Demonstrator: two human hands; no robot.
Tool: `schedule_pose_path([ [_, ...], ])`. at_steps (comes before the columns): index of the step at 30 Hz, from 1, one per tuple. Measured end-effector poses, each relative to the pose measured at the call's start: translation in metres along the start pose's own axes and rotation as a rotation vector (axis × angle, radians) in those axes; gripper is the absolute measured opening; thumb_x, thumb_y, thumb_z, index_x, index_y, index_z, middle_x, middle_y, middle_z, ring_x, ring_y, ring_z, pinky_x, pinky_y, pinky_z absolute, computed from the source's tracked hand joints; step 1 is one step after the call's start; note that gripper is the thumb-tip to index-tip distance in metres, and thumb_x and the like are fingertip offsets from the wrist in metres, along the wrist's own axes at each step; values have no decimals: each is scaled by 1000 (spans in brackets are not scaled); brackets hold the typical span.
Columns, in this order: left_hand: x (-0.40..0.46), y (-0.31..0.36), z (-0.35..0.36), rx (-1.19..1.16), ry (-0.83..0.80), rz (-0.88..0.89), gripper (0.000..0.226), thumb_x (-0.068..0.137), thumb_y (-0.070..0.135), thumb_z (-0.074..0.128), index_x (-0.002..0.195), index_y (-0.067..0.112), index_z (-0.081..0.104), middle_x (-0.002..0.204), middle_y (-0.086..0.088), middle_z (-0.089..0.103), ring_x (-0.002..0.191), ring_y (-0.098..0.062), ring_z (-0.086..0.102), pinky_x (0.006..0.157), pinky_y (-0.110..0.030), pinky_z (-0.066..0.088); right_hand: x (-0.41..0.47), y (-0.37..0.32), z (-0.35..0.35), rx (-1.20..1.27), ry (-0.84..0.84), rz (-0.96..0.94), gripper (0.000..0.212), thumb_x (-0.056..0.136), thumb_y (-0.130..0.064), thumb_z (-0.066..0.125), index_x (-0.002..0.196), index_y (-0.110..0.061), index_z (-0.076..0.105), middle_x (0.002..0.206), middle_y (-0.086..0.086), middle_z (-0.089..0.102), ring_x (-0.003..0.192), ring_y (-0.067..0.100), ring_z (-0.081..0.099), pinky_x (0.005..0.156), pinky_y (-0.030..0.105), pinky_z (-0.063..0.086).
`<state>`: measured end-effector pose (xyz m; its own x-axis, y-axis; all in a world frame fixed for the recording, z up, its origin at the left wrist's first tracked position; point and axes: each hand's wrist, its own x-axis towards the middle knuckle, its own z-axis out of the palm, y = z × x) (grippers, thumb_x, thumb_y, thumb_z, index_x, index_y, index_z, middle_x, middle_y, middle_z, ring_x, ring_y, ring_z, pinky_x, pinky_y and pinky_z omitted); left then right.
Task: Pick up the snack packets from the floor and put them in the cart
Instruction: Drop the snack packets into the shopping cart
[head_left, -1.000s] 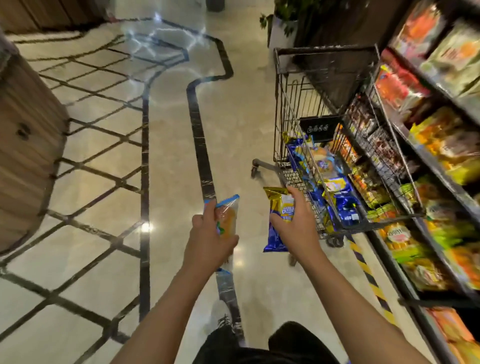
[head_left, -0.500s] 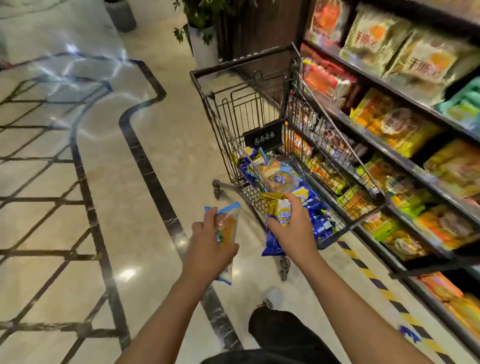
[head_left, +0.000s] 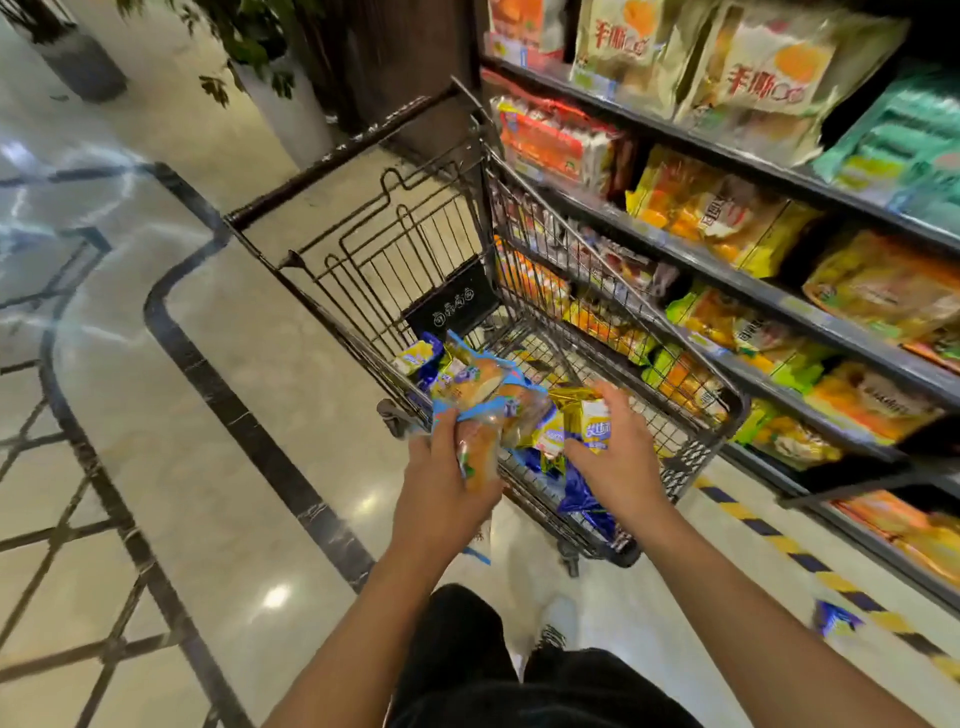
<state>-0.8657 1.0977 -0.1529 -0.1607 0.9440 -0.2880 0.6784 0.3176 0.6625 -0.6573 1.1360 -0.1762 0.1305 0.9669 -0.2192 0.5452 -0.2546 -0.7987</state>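
Observation:
A black wire cart (head_left: 724, 415) stands beside the shelves, with several blue and yellow snack packets (head_left: 470, 382) lying in its basket. My left hand (head_left: 444, 486) grips a clear, blue-edged bread packet (head_left: 479, 453) at the cart's near left corner. My right hand (head_left: 621, 465) holds a gold-and-blue snack packet (head_left: 592, 421) over the near end of the basket, its blue tail hanging below my palm. Another small blue packet (head_left: 834, 618) lies on the floor at the lower right, on the striped line.
Store shelves (head_left: 769, 291) full of bagged snacks run along the right, close against the cart. A yellow-and-black stripe (head_left: 769, 540) marks the floor at their foot. A white planter (head_left: 288, 111) stands behind the cart. Polished tile floor (head_left: 208, 467) spreads to the left.
I have come closer to the cart. Both hands have moved forward with their packets, and the right hand's packet now hangs over the basket.

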Motion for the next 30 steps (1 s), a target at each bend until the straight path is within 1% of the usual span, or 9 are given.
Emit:
schedule_pose_path([
  [3,37,13,4,30,-39,64,93,74,38,75,148,40,19,124,-4,42,112,-27,55,91,-45,52,16,6,3,38,20,57,77,84,-29,75,148,-33,33,139,1,41,99,5,39,79,21,36],
  [7,89,23,13,41,-173,162,99,72,30,80,152,35,22,134,-4,43,121,-21,44,96,-36,46,36,12,13,47,92,143,79,82,-32,76,148,-33,32,136,3,42,101,8,42,81,20,36],
  [11,143,19,34,138,-336,222,98,70,31,79,150,34,23,144,-2,41,133,-23,35,101,-39,40,52,29,31,-2,155,272,84,82,-38,75,151,-32,27,145,8,41,127,24,44,92,30,38],
  [15,188,13,61,255,-476,229,98,66,36,78,148,31,25,137,-6,46,130,-30,42,101,-43,43,62,44,52,59,220,443,79,83,-37,74,149,-31,31,139,11,44,121,24,50,86,28,40],
  [18,211,13,83,352,-559,194,100,68,35,81,151,29,24,141,-12,41,135,-33,36,104,-42,37,70,56,68,114,283,559,82,82,-32,76,151,-27,31,145,8,41,125,22,48,90,24,38],
  [20,224,11,97,385,-612,155,101,70,35,80,152,30,22,142,-13,39,134,-33,36,105,-41,36,76,65,77,162,312,642,84,81,-28,77,151,-27,30,146,8,39,122,24,51,94,28,43],
  [23,235,9,115,390,-690,135,104,67,40,76,149,41,12,141,-11,41,123,-37,50,102,-46,46,85,77,91,242,335,732,84,79,-29,78,149,-28,31,139,10,42,113,24,55,90,35,47],
  [26,238,1,130,410,-704,128,104,66,47,77,145,49,10,131,-5,37,115,-36,55,95,-50,52,88,87,108,265,300,764,81,81,-30,74,148,-34,28,131,6,42,94,14,57,75,31,48],
  [30,233,-12,143,512,-680,169,103,72,55,77,147,47,6,140,-7,34,125,-32,47,99,-43,48,91,102,125,212,260,798,84,82,-37,74,149,-35,24,132,6,42,103,18,55,79,32,45],
])
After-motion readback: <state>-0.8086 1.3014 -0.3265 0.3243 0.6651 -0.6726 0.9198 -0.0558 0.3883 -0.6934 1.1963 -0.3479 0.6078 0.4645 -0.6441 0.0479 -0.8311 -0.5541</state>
